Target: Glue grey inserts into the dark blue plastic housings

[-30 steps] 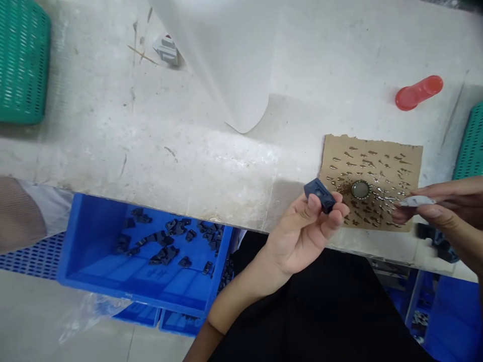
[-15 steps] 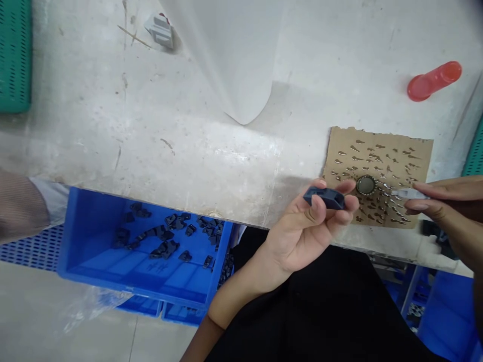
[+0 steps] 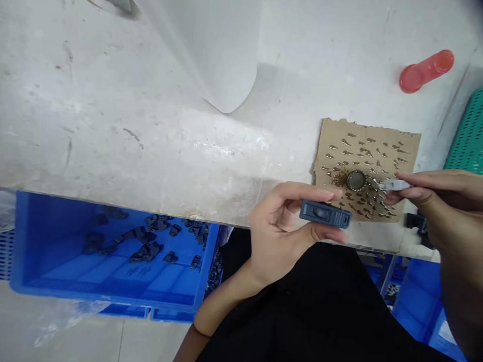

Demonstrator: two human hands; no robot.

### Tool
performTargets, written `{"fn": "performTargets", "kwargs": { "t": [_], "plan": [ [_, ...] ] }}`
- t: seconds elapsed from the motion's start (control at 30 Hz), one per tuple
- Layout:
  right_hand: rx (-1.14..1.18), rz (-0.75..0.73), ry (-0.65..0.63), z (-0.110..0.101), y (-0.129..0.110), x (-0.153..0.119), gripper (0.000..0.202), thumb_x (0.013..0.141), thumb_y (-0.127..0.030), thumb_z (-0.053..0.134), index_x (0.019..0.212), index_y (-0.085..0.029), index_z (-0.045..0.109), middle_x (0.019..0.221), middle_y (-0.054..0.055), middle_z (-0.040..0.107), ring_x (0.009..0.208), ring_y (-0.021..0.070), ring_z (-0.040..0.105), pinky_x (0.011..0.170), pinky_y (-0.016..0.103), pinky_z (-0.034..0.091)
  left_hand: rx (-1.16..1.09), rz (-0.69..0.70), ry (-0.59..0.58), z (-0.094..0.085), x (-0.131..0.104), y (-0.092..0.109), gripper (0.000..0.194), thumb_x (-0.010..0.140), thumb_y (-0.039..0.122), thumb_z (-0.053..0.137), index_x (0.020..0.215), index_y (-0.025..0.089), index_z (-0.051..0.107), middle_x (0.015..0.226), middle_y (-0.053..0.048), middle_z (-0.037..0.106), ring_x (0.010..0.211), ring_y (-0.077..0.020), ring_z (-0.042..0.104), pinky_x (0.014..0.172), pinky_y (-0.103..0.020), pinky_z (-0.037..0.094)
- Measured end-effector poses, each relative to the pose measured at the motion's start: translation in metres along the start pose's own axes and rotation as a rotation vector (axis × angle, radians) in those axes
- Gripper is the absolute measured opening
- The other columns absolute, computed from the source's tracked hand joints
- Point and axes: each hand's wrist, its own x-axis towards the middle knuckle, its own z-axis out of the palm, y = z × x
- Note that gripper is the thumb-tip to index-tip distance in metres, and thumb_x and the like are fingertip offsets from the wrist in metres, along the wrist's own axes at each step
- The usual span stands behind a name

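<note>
Use the counter for support if you can: resting the wrists on its near edge should steady both hands. The blue bin sits below that edge at left, so mind your L elbow re: its rim. The pale sheet curls over the far middle, well apart from your hands; leave it alone.

Work over the cardboard at right, w/ the green basket beyond it. Your L hand has thumb and fingers clamped on the dark block, which is up over the cardboard's near-left corner, recessed face showing. Good hold, IMO: the face is uncovered, so you can see what you're doing. Don't let a fingertip creep across it.

Your R hand has its fingers pinched on the pale piece, over the cardboard's right side, tip pointing left. Hold it well back, b/c the tip looks v. close to the wet-looking drops; can't tell if it's touching. Light pressure, slow wrist, prob. best. Go easy near the round cap just left of the tip; a bump could shift it.
</note>
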Motion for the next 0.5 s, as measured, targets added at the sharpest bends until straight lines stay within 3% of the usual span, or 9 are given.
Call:
{"fn": "performTargets", "kwargs": {
  "t": [0.1,0.23,0.3,0.5],
  "plan": [
    [-0.115,-0.087,-0.027,0.001,0.000,0.004,0.015,0.090,-0.037,0.076,0.103,-0.041,0.081,0.097,-0.001,0.077,0.090,0.0209,0.073,0.081,0.043,0.057,0.155,0.118,0.063,-0.002,0.001,-0.002,0.048,0.068,0.004,0.092,0.110,0.024,0.077,0.107,0.001,0.077,0.099,-0.0115,0.075,0.082,-0.018,0.064],
    [-0.272,-0.480,-0.068,-0.002,0.020,0.009,0.059,0.083,-0.011,0.077,0.122,-0.055,0.071,0.106,-0.008,0.077,0.100,0.0196,0.073,0.077,0.039,0.055,0.272,0.190,0.076,-0.005,0.003,-0.006,0.044,0.067,0.007,0.093,0.104,0.022,0.076,0.098,0.001,0.074,0.089,-0.0103,0.071,0.079,-0.020,0.064],
    [-0.289,-0.599,-0.087,-0.002,0.025,0.010,0.076,0.079,-0.003,0.077,0.131,-0.057,0.065,0.111,-0.010,0.076,0.097,0.0180,0.073,0.075,0.037,0.055,0.273,0.204,0.076,-0.006,0.004,-0.007,0.042,0.068,0.007,0.093,0.104,0.022,0.076,0.096,0.001,0.073,0.088,-0.0099,0.070,0.075,-0.019,0.063],
    [-0.262,-0.592,-0.156,-0.002,0.026,0.009,0.076,0.084,-0.001,0.072,0.135,-0.057,0.062,0.118,-0.010,0.074,0.099,0.0131,0.072,0.076,0.032,0.057,0.304,0.255,0.087,-0.006,0.004,-0.006,0.035,0.074,0.011,0.090,0.103,0.024,0.075,0.096,0.002,0.073,0.086,-0.0082,0.071,0.073,-0.015,0.061]
  ]
}}
